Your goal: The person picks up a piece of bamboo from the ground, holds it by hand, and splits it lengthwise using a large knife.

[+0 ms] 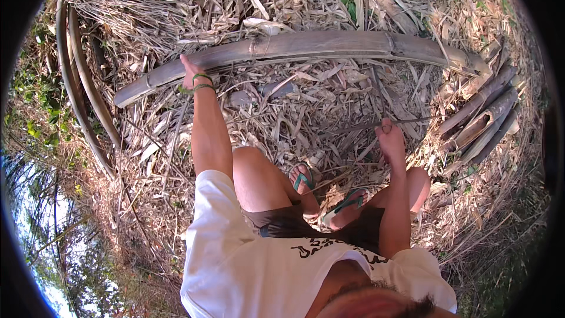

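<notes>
A long split bamboo pole lies crosswise on the leaf litter before me, its pale nodes showing along the length. Near its left end my left hand grips it, thumb up at the top edge and the other fingers mostly out of sight; green bands circle that wrist. Closer to my body on the right, my right hand is closed at a long, thin, dark stick-like thing, which sticks out to the right. Whether it is a stick or a blade seen edge-on, I cannot tell.
At the right lies a pile of cut bamboo pieces, next to the pole's right end. Two long curved poles lie at the far left. Dry bamboo leaves cover the ground. My sandalled feet and bent knees are below the pole.
</notes>
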Available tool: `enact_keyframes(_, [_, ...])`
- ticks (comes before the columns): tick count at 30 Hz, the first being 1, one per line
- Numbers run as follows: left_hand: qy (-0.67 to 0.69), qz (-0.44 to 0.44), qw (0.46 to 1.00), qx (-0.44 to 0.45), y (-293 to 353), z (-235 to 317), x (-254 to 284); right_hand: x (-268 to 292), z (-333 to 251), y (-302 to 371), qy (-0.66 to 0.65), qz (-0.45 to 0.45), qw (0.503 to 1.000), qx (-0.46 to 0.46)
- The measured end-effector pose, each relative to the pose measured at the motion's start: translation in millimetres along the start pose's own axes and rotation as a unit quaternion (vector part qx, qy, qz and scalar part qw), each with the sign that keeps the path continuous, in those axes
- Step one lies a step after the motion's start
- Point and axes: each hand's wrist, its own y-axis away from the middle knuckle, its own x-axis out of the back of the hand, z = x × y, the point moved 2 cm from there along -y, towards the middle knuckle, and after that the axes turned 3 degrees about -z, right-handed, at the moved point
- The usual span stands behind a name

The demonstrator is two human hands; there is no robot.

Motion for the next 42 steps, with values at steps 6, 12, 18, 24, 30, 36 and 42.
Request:
enact_keyframes(6, [0.038,-0.097,0.994,0.016,-93.8,-13.9,-24.5,-31.6,11.1,-29.7,-0.036,0.033,0.997,0.052])
enact_keyframes(12, [0.181,-0.256,0.950,0.018,-65.5,-10.5,-24.9,-40.1,25.4,-38.4,-0.024,0.060,0.997,0.036])
enact_keyframes(18, [0.297,-0.311,0.901,-0.052,-1.6,15.8,34.5,-25.8,14.5,-30.2,0.017,0.029,0.999,0.037])
enact_keyframes(24, [0.426,-0.436,0.775,-0.168,59.4,88.2,70.8,-18.0,6.7,-25.2,0.027,0.044,0.997,0.065])
enact_keyframes(30, [0.537,-0.561,0.596,-0.204,137.0,183.5,106.6,-19.9,12.1,-31.2,-0.058,0.026,0.997,0.037])
enact_keyframes(36, [0.587,-0.585,0.523,-0.197,205.4,232.4,152.8,-11.1,23.2,-0.6,-0.362,-0.086,0.928,-0.015])
enact_keyframes(42, [0.607,-0.549,0.531,-0.220,226.5,231.1,185.9,22.8,-1.0,25.3,-0.766,-0.087,0.637,0.019])
